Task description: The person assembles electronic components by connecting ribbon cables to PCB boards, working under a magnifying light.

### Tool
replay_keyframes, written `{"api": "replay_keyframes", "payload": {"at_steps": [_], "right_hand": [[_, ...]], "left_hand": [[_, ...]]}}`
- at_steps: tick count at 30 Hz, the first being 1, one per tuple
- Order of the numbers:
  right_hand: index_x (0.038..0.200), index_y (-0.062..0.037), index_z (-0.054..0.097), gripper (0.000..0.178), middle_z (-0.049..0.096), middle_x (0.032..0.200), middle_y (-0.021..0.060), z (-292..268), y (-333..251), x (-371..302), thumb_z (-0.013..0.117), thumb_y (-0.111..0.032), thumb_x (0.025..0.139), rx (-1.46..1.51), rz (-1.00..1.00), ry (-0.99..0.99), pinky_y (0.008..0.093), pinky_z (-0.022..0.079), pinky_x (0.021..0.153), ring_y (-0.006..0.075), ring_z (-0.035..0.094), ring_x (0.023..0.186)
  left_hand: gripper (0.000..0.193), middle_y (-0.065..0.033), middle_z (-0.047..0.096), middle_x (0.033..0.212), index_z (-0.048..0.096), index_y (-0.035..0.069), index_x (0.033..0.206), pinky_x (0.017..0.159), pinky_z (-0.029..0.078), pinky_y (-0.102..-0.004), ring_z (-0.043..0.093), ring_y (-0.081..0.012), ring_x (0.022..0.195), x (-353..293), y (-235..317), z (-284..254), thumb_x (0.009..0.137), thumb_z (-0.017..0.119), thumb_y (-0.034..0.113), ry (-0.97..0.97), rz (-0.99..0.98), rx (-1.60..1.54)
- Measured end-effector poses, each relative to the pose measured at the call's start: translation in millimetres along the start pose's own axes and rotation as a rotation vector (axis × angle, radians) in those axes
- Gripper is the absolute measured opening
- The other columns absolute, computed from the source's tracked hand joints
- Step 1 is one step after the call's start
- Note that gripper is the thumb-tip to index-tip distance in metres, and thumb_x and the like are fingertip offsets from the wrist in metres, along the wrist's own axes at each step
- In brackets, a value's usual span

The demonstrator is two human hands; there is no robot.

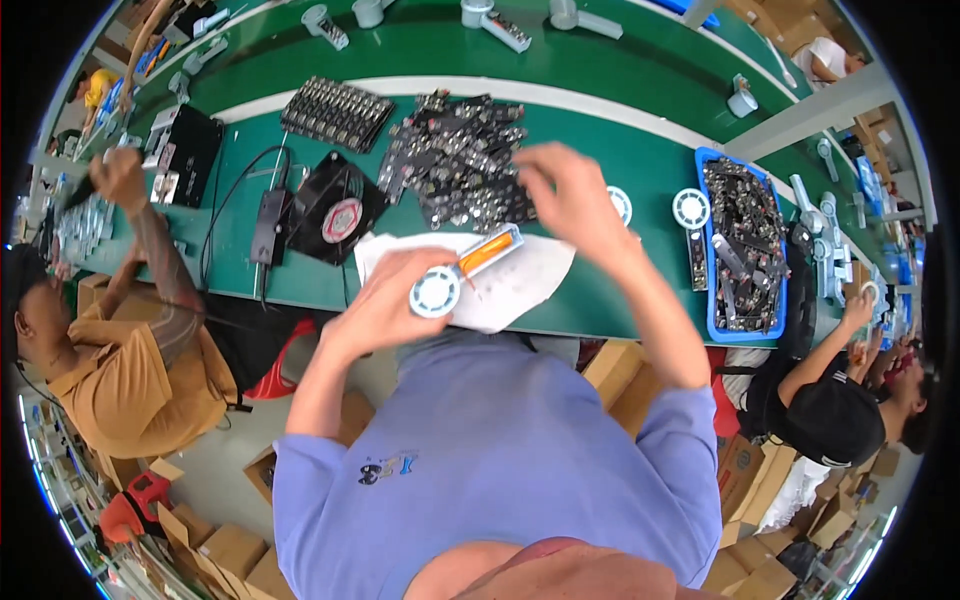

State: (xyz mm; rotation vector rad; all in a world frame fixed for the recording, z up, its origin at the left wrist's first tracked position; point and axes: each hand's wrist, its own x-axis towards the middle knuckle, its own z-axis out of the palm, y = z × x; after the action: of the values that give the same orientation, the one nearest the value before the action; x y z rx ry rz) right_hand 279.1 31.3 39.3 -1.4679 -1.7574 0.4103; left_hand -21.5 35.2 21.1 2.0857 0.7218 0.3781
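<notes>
My left hand (385, 305) is closed around a light grey handheld fan body (436, 291) with a round, slotted head. Its open handle, pointing up and right, shows an orange battery cell (488, 254) and thin wires. Beneath it lies a white sheet (520, 290) on the green table. My right hand (575, 195) reaches over the right edge of a heap of small black circuit boards (455, 155). Its fingers are bent and apart, with nothing visible between them. Partly behind my right wrist is another round fan head (620, 205).
A blue basket (712, 290) of boards stands right, beside another handheld fan (691, 209). Left are a black square cooling fan (337, 210), a corded black box (270, 225), stacked board panels (337, 112) and a black metal unit (185, 155). People work on both sides.
</notes>
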Motion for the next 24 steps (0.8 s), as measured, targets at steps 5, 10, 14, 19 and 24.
{"api": "replay_keyframes", "payload": {"at_steps": [5,10,14,19,24], "right_hand": [[0.123,-0.0034,0.072,0.03,0.072,0.122,0.0162,30,72,50,0.071,-0.007,0.093,-0.3,-0.096,-0.156,0.047,0.051,0.104,0.038,0.064,0.115],[0.123,-0.0052,0.072,0.03,0.069,0.117,0.0142,38,80,56,0.071,-0.01,0.094,-0.378,-0.137,-0.255,0.0476,0.05,0.102,0.0374,0.063,0.112],[0.12,-0.0049,0.071,0.026,0.068,0.115,0.0145,41,73,59,0.07,-0.011,0.096,-0.356,-0.108,-0.227,0.0467,0.051,0.099,0.0379,0.062,0.111],[0.12,-0.0042,0.07,0.023,0.068,0.109,0.0157,40,80,60,0.066,-0.009,0.098,-0.378,-0.19,-0.166,0.046,0.052,0.096,0.0389,0.063,0.109],[0.11,0.0027,0.061,0.013,0.069,0.102,0.0221,20,52,65,0.061,-0.007,0.101,-0.298,-0.347,0.316,0.0503,0.053,0.084,0.0416,0.066,0.094]], "left_hand": [[0.068,-0.0144,0.057,0.147,0.056,0.01,0.142,0.118,0.034,-0.0497,0.049,-0.0358,0.141,1,3,-3,0.078,0.078,0.015,0.04,0.109,0.251],[0.055,-0.0089,0.061,0.146,0.066,0.011,0.133,0.121,0.033,-0.0521,0.05,-0.0346,0.142,-8,2,17,0.082,0.083,0.018,0.251,0.187,0.343],[0.036,-0.0062,0.07,0.133,0.074,0.009,0.118,0.119,0.036,-0.0533,0.057,-0.0332,0.137,-1,-4,40,0.083,0.084,0.011,0.393,0.244,0.354],[0.023,-0.005,0.075,0.123,0.076,0.009,0.11,0.117,0.039,-0.0524,0.061,-0.0324,0.133,7,-4,44,0.088,0.081,0.006,0.414,0.254,0.329],[0.02,-0.0028,0.075,0.114,0.074,0.009,0.109,0.115,0.039,-0.0518,0.061,-0.0303,0.13,15,-3,46,0.09,0.079,0.007,0.442,0.25,0.274]]}}
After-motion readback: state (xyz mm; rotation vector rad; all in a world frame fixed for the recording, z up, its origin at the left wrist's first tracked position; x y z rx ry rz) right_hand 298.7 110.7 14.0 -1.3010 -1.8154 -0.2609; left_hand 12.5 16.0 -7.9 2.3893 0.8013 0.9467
